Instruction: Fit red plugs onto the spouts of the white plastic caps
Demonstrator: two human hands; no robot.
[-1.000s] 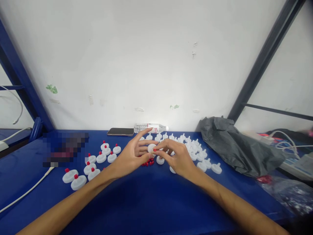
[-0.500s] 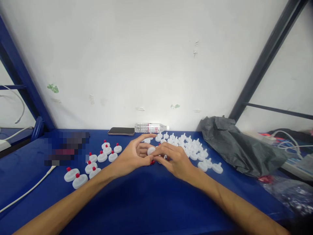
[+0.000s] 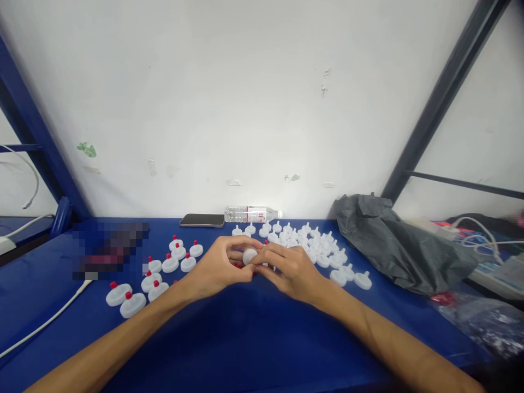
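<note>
In the middle of the table, my left hand (image 3: pixel 223 261) curls its fingers and thumb around a white nozzle cap (image 3: pixel 249 255). The cap's round base faces me, and its spout is hidden. Against the cap's right side, my right hand (image 3: pixel 289 267) pinches with thumb and fingertips; whether a red tip is between them is hidden. Small red tips (image 3: pixel 238 266) show on the table behind and below the fingers. White caps with red tips (image 3: pixel 170 263) stand to the left. Several white caps with bare spouts (image 3: pixel 323 256) crowd together to the right.
A phone (image 3: pixel 202 220) and a water bottle (image 3: pixel 252 214) lie along the wall. A dark grey plastic bag (image 3: pixel 401 245) slumps at the right, with a clear plastic bag (image 3: pixel 483 327) in front of it. A white cable (image 3: pixel 49 321) crosses the left side of the blue table (image 3: pixel 254 344).
My left index finger has come down and curled closer to the cap. Both hands keep hold at nearly the same place, and the view has shifted slightly.
</note>
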